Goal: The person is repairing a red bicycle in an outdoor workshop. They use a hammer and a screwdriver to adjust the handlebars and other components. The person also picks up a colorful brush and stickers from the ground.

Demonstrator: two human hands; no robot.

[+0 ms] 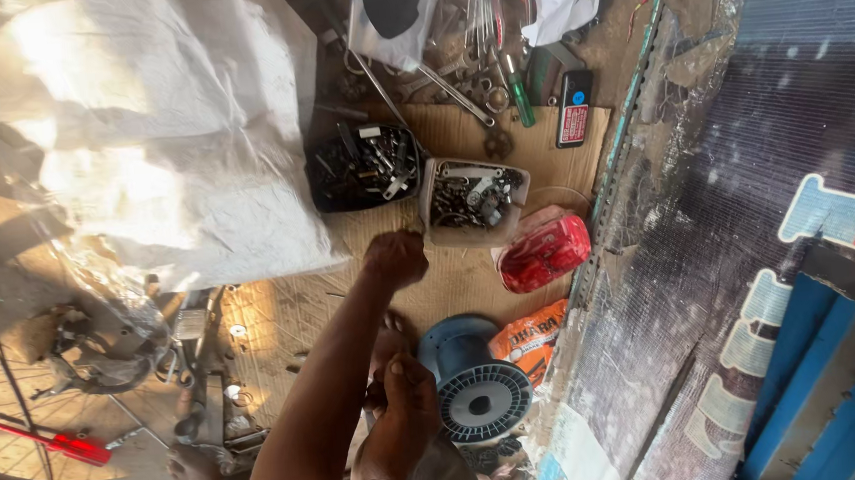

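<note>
My left hand (396, 257) is stretched forward on a long forearm, its fingers curled into a fist just in front of a small beige box (439, 231) filled with metal parts. Nothing shows in that fist. My right hand (399, 412) is close to me, fingers curled, right beside a blue-grey plastic spool (478, 387) that lies on its side. Whether the right hand holds anything is hidden by its own fingers. Both hands are over a sheet of brown cardboard (292, 310) on the ground.
A black tub (364, 166) of bolts and parts stands beside the beige box. Wrenches and tools (456, 78) lie further off, with a green-handled screwdriver (521, 103). A large white sack (159, 128) fills the left. A red bag (546, 252), an orange packet (535, 338), a red-handled tool (61, 444) and a mesh screen (746, 198) are around.
</note>
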